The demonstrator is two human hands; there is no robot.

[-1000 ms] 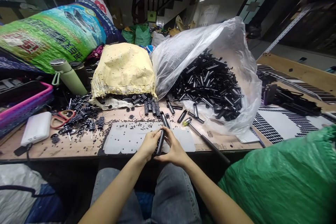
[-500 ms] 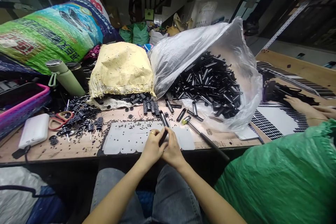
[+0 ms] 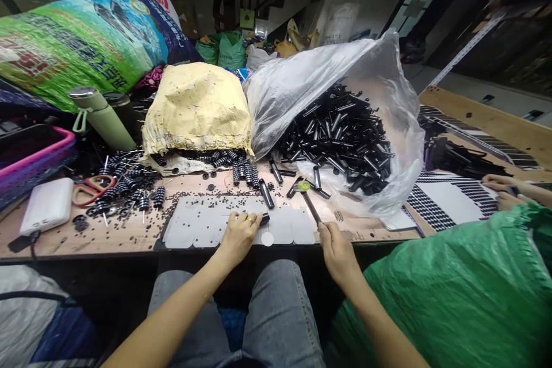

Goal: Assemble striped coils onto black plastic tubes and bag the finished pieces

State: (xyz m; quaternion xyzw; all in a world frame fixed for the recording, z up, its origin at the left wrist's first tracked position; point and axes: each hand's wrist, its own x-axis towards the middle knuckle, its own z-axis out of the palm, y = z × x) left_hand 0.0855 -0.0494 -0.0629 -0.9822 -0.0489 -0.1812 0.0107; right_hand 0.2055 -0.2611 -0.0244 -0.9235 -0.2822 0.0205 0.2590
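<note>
My left hand [image 3: 238, 236] rests on the grey plastic sheet [image 3: 190, 227], its fingers closed round a short black plastic part [image 3: 264, 218]. With my right hand [image 3: 337, 250] I grip the dark handle of a hammer [image 3: 311, 207], whose yellow-green head [image 3: 303, 186] lies low over the tabletop. Just beyond my left hand a loose black tube [image 3: 267, 194] lies on the sheet. Several ribbed black rollers [image 3: 244, 172] stand in front of the yellow sack [image 3: 198, 106]. Tiny dark rings are scattered over the sheet and the wood to its left.
A clear plastic bag [image 3: 403, 126] spills many black parts at the right. Red-handled scissors [image 3: 92, 190], a white power bank [image 3: 47, 205] and a green flask [image 3: 106, 121] are at the left. A green sack [image 3: 457, 293] stands by my right arm; another person's hand [image 3: 500, 184] is beyond it.
My hands have parted. The left has lowered the black part onto the sheet; the right has let go of it, moved right and taken hold of the hammer's handle.
</note>
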